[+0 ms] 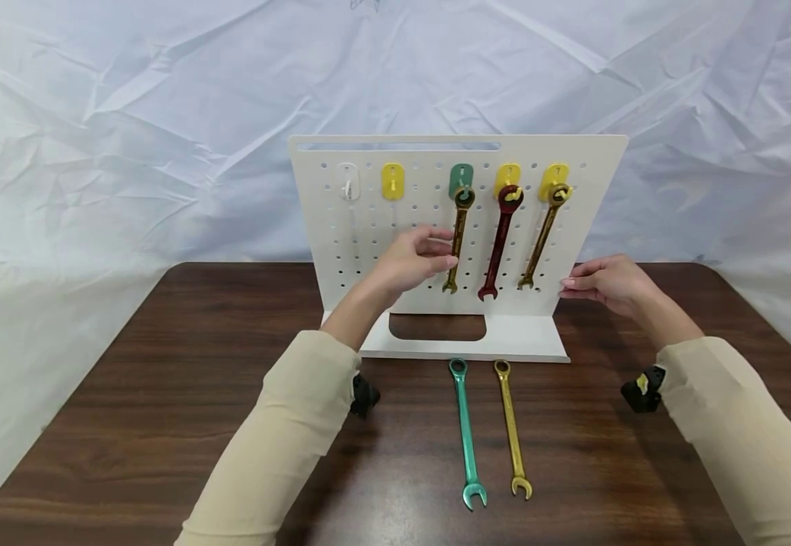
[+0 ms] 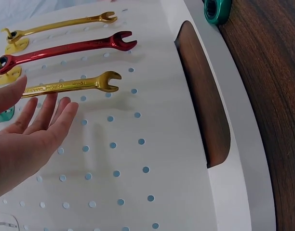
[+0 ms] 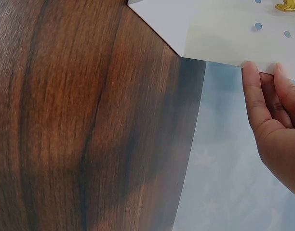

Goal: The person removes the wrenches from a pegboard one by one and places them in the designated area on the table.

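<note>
- Since the white hook (image 1: pixel 348 189) and the left yellow hook (image 1: pixel 393 182), nearest the left edge of the pegboard (image 1: pixel 538 142), carry nothing, the hanging work looks unfinished.
- Left hand (image 1: pixel 419 258): thumb and fingers apart, loosely curved about the shaft of the left gold wrench (image 1: pixel 459 231); whether they press it, I cannot tell.
- Left gold wrench: its ring is around the green hook (image 1: pixel 461 173). The step in hand seems to be settling it there; the next move calls for drawing the fingers clear without unseating the ring.
- Green wrench (image 1: pixel 466 425): flat on the table (image 1: pixel 197 394), ring end at the pegboard's front base edge; a likely next pick.
- Red wrench (image 1: pixel 500 243): hangs on the pegboard.
- Lower gold wrench (image 1: pixel 512 421): on the table, beside the green one.
- Right gold wrench (image 1: pixel 542 236): hangs nearest the pegboard's right edge.
- Right hand (image 1: pixel 607 284): pinches that edge, apparently steadying it.
</note>
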The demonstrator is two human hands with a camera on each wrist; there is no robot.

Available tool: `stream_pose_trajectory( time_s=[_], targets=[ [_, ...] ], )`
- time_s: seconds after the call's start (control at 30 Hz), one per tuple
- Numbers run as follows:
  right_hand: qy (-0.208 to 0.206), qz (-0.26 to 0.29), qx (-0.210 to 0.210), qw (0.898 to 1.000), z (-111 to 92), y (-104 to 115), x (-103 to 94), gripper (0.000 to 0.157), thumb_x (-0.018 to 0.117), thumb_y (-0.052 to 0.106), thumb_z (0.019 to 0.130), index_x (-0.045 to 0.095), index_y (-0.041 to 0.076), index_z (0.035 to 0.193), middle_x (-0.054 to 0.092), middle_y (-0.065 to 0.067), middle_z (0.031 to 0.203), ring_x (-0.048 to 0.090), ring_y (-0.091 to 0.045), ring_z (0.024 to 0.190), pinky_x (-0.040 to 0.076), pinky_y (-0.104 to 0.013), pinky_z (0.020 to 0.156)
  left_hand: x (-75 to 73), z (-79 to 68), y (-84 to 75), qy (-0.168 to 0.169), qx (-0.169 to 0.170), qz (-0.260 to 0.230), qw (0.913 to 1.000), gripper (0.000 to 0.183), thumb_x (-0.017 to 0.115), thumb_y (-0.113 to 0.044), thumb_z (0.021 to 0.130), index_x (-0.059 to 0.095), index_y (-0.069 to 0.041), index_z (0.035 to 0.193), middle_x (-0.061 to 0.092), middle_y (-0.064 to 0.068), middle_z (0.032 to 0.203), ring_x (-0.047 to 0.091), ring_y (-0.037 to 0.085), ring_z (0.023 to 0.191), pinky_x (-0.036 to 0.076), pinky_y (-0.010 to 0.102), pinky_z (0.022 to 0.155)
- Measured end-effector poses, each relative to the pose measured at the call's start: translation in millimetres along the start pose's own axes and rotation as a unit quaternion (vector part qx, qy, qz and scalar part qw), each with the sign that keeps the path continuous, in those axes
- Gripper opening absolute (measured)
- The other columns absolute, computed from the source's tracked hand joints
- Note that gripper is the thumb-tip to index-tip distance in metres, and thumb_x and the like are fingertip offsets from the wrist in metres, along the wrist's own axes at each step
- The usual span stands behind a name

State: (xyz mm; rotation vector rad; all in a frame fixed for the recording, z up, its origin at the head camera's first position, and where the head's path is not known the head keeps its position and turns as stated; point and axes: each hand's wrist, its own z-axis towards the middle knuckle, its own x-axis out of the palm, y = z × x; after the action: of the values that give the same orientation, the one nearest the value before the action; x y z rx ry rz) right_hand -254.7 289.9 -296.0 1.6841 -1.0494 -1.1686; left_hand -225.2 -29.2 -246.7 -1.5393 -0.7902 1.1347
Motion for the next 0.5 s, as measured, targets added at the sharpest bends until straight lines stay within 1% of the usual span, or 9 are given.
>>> stream_pose_trajectory(
  time_s=[0.17, 0.3, 0.5],
  targets=[
    [0.0, -0.002, -0.003, 1.0, -0.4, 0.0, 0.0, 0.009, 0.056, 0.003, 0.09, 0.062, -0.002, 0.095, 0.065, 0.001, 0.083, 0.066, -0.015, 0.082, 0.049, -0.041, 0.088, 2.3, -0.2, -1.0, 0.0, 0.004, 0.006, 1.0, 0.04, 0.061, -0.009, 0.088, 0.048, -0.008, 0.127, 0.056, 0.01, 0.118, 0.053, 0.019, 0.106, 0.047, 0.028, 0.091],
    [0.001, 0.009, -0.003, 1.0, -0.3, 0.0, -0.1, 0.007, 0.056, 0.002, 0.09, 0.063, 0.001, 0.091, 0.065, 0.001, 0.082, 0.066, -0.015, 0.081, 0.049, -0.041, 0.089, 3.8, -0.4, -1.3, -0.001, 0.009, 0.01, 0.9999, 0.038, 0.06, -0.008, 0.088, 0.049, -0.007, 0.125, 0.057, 0.011, 0.116, 0.054, 0.019, 0.106, 0.048, 0.027, 0.089],
    [0.002, 0.019, -0.004, 1.0, -0.3, -0.1, 0.1, 0.01, 0.056, 0.001, 0.089, 0.064, 0.004, 0.086, 0.065, 0.0, 0.082, 0.066, -0.015, 0.079, 0.048, -0.041, 0.089, 6.0, -1.4, -1.8, -0.003, 0.01, 0.007, 0.9999, 0.033, 0.06, -0.007, 0.088, 0.051, -0.006, 0.121, 0.058, 0.012, 0.11, 0.056, 0.021, 0.101, 0.05, 0.029, 0.087]
  ],
)
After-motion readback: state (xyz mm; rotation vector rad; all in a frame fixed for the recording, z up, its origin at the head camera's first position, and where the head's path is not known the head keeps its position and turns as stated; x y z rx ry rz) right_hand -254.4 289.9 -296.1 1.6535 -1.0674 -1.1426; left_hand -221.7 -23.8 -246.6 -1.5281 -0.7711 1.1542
